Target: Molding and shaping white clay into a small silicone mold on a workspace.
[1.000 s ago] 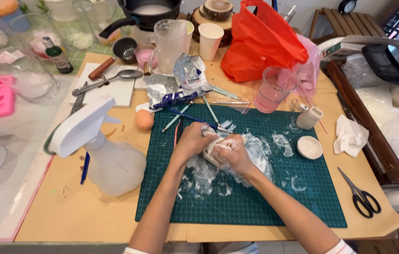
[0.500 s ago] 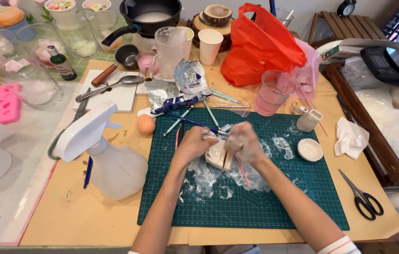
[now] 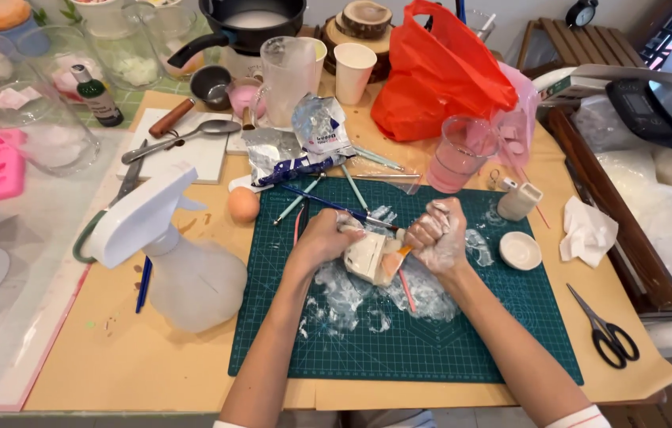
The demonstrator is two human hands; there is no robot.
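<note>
1. Two bare forearms entered from the bottom edge of the frame, with no watch, bracelet or ring visible on either.
2. The left hand (image 3: 322,239) wore no glove.
3. The right hand (image 3: 439,236) was likewise ungloved, its knuckles and fingers smeared with a whitish residue.
4. At the lower right corner a white sleeve edge with a thin red stripe showed; at the lower centre, another white sleeve edge.

Matt green cutting mat (image 3: 447,349) smeared with white paste; glossy red plastic bag (image 3: 439,75); translucent plastic spray bottle (image 3: 193,281); metal scissors (image 3: 601,329).
</note>
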